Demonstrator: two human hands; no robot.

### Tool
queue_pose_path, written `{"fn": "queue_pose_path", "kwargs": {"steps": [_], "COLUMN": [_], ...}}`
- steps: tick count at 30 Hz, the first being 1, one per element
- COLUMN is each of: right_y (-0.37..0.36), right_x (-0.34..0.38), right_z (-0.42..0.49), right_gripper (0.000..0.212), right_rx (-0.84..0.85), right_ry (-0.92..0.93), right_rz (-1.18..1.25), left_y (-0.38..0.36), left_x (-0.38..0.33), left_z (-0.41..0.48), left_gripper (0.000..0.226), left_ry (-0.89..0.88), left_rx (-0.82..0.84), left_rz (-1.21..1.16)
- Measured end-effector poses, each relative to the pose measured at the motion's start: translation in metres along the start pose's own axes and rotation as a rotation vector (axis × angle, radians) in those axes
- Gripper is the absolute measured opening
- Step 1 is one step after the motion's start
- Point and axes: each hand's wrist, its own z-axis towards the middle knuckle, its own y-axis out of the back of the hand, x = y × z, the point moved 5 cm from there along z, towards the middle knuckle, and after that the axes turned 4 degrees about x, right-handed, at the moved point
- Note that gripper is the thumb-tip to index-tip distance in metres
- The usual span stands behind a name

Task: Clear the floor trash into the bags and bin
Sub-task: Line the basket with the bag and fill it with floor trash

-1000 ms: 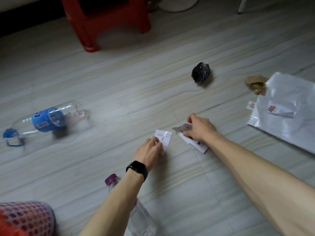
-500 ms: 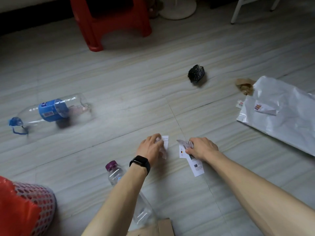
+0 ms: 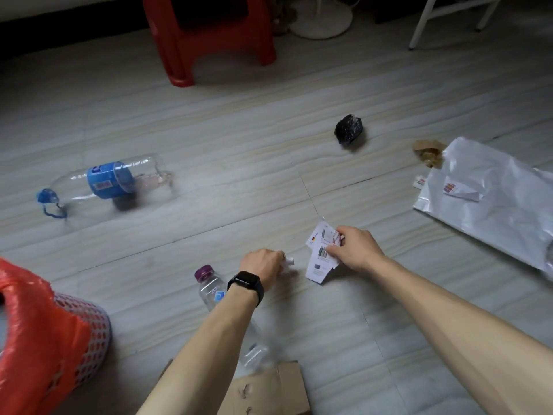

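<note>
My right hand (image 3: 356,250) grips several printed paper slips (image 3: 321,253), lifted just off the floor. My left hand (image 3: 263,266), with a black watch at the wrist, is closed around a small white paper scrap (image 3: 288,262). A clear bottle with a purple cap (image 3: 209,284) lies under my left forearm. A large clear bottle with a blue label (image 3: 110,181) lies at the left. A crumpled black wad (image 3: 348,129) sits further out. The perforated bin lined with a red bag (image 3: 51,330) stands at the lower left. A white plastic bag (image 3: 490,187) lies flat at the right.
A red plastic stool (image 3: 209,34) stands at the back, with a white round stand base (image 3: 321,18) and white frame legs (image 3: 425,22) beside it. Crumpled brown paper (image 3: 426,151) touches the white bag's corner. A torn cardboard piece (image 3: 269,390) lies at the bottom edge.
Both hands have drawn back toward me. The right hand has gathered the slips off the floor, and the left has closed over the small white scrap. The view has pulled back, showing the bin.
</note>
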Motion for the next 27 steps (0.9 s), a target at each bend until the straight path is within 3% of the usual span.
{"fn": "queue_pose_path", "kwargs": {"steps": [3, 9, 13, 19, 22, 27], "right_y": [0.01, 0.03, 0.036, 0.007, -0.025, -0.079], "right_x": [0.021, 0.121, 0.216, 0.343, 0.389, 0.443], "right_z": [-0.006, -0.029, -0.06, -0.131, -0.168, -0.206], "right_gripper": [0.014, 0.014, 0.023, 0.023, 0.012, 0.01], "right_rx": [-0.016, -0.054, -0.07, -0.032, 0.1, 0.245], "right_ry": [0.061, 0.256, 0.442, 0.759, 0.909, 1.095], "right_rz": [0.09, 0.225, 0.277, 0.237, 0.27, 0.135], "left_y": [0.04, 0.163, 0.228, 0.25, 0.226, 0.16], "left_x": [0.019, 0.095, 0.161, 0.27, 0.307, 0.323], "left_z": [-0.013, -0.078, -0.168, -0.329, -0.393, -0.439], "left_gripper": [0.024, 0.019, 0.015, 0.011, 0.016, 0.038], "left_ry": [0.026, 0.086, 0.11, 0.363, 0.552, 0.722], "left_rx": [-0.058, -0.384, -0.679, -0.875, -0.823, -0.566], "left_rz": [-0.007, -0.208, -0.335, -0.282, -0.237, -0.078]}}
